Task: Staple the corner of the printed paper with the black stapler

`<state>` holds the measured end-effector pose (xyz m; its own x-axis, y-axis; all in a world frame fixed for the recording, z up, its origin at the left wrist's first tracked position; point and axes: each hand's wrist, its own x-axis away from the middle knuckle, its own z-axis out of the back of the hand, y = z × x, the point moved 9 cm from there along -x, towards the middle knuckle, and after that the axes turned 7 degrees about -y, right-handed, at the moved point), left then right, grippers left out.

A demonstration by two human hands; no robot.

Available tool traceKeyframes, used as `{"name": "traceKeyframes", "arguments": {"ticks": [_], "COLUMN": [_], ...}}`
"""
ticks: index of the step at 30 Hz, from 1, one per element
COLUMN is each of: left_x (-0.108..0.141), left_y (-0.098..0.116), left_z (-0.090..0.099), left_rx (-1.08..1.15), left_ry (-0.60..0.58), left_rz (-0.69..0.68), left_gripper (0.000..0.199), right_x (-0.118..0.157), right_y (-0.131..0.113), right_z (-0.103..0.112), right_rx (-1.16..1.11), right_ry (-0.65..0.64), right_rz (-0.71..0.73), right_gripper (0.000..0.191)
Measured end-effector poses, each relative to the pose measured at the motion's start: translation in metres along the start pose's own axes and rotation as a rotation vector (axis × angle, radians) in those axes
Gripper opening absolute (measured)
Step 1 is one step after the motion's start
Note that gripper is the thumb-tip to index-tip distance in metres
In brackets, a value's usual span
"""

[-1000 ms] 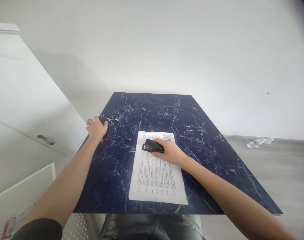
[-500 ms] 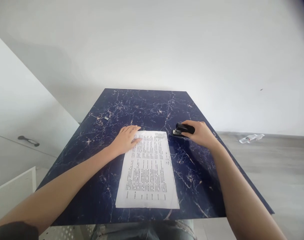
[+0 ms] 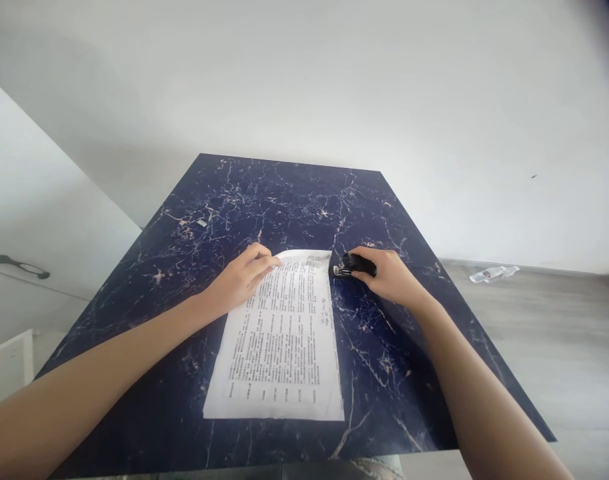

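A set of printed sheets (image 3: pixel 279 333) is laid on the dark blue marble-patterned worktop (image 3: pixel 284 193), left of its middle line, with the short lower side set just back from the worktop's near edge. The far left corner is pinched by the curled fingers of the left hand (image 3: pixel 241 277), whose thumb is hidden; along the far side the paper is bowed up slightly. A black stapler (image 3: pixel 361 265) is gripped around its body by the right hand (image 3: pixel 391 277), with its nose pointed at the far right corner of the sheets, between them and the worktop's right edge. Whether paper and nose are touching cannot be told.

The sheets should be expected to be light and limp, easily creased or slid askew, so they are best taken by a corner or a side, with the layers pinched together and the print left unrubbed. How many layers there are cannot be counted. The stapler is judged stiff, compact and somewhat heavier, with a smooth casing; it is best held around the rear body, thumb opposed to fingers, and the nose kept free of fingertips.
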<state>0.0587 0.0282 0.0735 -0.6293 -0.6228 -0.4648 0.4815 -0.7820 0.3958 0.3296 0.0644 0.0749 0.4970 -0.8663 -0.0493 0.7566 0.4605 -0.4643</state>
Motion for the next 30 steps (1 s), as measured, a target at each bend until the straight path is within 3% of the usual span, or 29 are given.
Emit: {"name": "traceKeyframes", "arguments": {"ticks": [3, 6, 10, 19, 30], "left_x": [0.000, 0.000, -0.001, 0.000, 0.006], "left_y": [-0.004, -0.014, -0.022, -0.013, -0.008], "left_z": [0.013, 0.016, 0.009, -0.009, -0.017], "left_rx": [0.078, 0.128, 0.183, 0.295, 0.204], "left_ry": [0.093, 0.105, 0.035, -0.074, -0.083], "left_rz": [0.011, 0.084, 0.160, 0.246, 0.368], "left_gripper": [0.020, 0.017, 0.017, 0.016, 0.016], "right_x": [0.000, -0.001, 0.000, 0.002, 0.002], "right_y": [-0.001, -0.001, 0.000, -0.007, -0.035], "right_z": [0.000, 0.001, -0.003, -0.001, -0.012], "right_rx": [-0.020, -0.057, -0.107, -0.078, -0.066], "right_ry": [0.011, 0.025, 0.003, 0.000, 0.014], "right_rz": [0.009, 0.002, -0.031, -0.019, 0.059], "right_gripper": [0.025, 0.025, 0.027, 0.030, 0.029]}}
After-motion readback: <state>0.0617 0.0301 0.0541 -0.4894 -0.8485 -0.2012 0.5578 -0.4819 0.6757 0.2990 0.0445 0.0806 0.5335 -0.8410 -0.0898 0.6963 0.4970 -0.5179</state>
